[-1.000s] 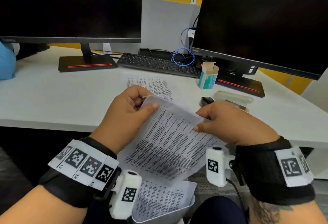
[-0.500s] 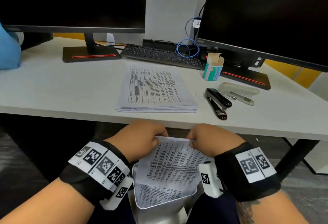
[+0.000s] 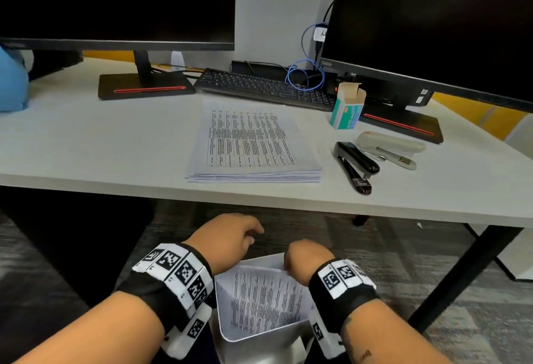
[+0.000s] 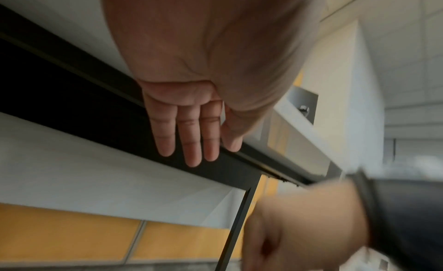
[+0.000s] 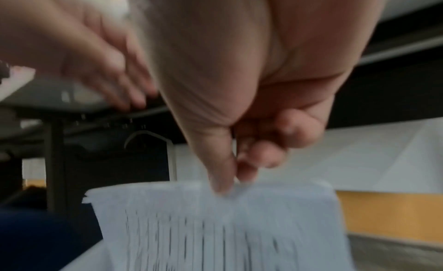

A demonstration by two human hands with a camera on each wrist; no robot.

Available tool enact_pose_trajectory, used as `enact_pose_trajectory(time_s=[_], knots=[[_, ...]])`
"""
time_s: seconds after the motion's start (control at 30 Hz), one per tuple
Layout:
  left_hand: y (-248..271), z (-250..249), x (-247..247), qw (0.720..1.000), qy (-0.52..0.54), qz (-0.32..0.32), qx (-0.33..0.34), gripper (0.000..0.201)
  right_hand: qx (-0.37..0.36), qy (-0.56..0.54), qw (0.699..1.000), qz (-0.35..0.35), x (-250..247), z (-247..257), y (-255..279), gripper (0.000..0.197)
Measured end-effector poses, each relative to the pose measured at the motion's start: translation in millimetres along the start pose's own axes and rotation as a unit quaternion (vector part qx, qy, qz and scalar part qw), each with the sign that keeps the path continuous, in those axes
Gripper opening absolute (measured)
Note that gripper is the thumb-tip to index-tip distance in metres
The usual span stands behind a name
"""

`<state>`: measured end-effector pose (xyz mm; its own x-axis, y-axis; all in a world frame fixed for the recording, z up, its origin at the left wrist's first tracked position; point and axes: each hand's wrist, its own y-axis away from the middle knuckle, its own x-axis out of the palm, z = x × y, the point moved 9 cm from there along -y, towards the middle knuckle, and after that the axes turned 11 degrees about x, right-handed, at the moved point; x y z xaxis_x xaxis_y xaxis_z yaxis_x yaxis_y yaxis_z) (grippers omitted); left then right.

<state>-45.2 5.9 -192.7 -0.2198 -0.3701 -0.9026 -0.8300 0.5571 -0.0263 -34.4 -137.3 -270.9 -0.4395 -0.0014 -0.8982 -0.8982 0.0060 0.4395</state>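
Observation:
A printed sheet (image 3: 264, 300) stands curled inside a white bin (image 3: 259, 339) below the desk edge, between my forearms. My right hand (image 3: 288, 265) pinches the sheet's top edge; the right wrist view shows thumb and forefinger closed on the sheet (image 5: 215, 227) at my right hand (image 5: 227, 186). My left hand (image 3: 251, 236) hovers just above and left of the sheet, off the paper. In the left wrist view my left hand (image 4: 191, 153) has straight fingers and holds nothing.
On the desk (image 3: 86, 144) lie a stack of printed paper (image 3: 253, 144), a black stapler (image 3: 354, 164), a grey stapler (image 3: 389, 147) and an open staple box (image 3: 347, 107). A keyboard (image 3: 265, 86) and two monitors stand behind. A desk leg (image 3: 461, 271) slants down at the right.
Both hands dropped from above the desk to below its edge, carrying the sheet into the white bin. The left hand has let go of the sheet and opened.

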Motion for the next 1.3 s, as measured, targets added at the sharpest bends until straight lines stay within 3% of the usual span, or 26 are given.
enact_pose_trajectory(time_s=[0.2, 0.4, 0.53, 0.67, 0.73, 0.8, 0.87, 0.93, 1.07, 1.3], knots=[[-3.9, -26.5, -27.1, 0.997, 0.055, -0.037, 0.026, 0.023, 0.008, -0.015, 1.000, 0.007, 31.3, -6.0, -6.3, 0.028], [-0.4, -43.8, -46.3, 0.995, 0.075, -0.053, 0.035, 0.018, -0.038, -0.081, 0.994, 0.057, 1.1, -3.0, 0.5, 0.032], [6.6, -51.0, -91.1, 0.972, 0.139, -0.183, 0.042, 0.013, -0.117, -0.168, 0.977, 0.058, -53.0, 12.3, 26.3, 0.040], [20.5, -47.9, -136.8, 0.941, 0.052, -0.331, 0.055, 0.012, -0.174, -0.204, 0.960, 0.081, -89.4, 26.4, 64.5, 0.047], [18.9, -34.7, -141.1, 0.946, -0.019, -0.323, 0.025, 0.016, -0.197, -0.264, 0.942, 0.059, -116.2, 30.4, 83.2, 0.040], [13.5, -13.2, -132.2, 0.963, -0.050, -0.264, -0.032, 0.027, -0.189, -0.337, 0.922, -0.031, -150.8, 22.1, 91.9, 0.026], [13.7, 1.2, -124.5, 0.970, -0.042, -0.229, -0.071, 0.036, -0.123, -0.375, 0.901, -0.182, -184.2, -4.7, 89.7, 0.025], [16.3, 6.1, -122.3, 0.970, -0.034, -0.226, -0.085, 0.040, -0.025, -0.370, 0.886, -0.279, -202.3, -32.6, 83.1, 0.034], [17.8, 9.7, -123.5, 0.969, -0.037, -0.225, -0.096, 0.043, 0.068, -0.329, 0.914, -0.228, -195.8, -47.7, 56.8, 0.047], [19.0, 13.8, -124.4, 0.968, -0.042, -0.221, -0.108, 0.045, 0.065, -0.335, 0.914, -0.220, -198.6, -46.7, 47.7, 0.048]])
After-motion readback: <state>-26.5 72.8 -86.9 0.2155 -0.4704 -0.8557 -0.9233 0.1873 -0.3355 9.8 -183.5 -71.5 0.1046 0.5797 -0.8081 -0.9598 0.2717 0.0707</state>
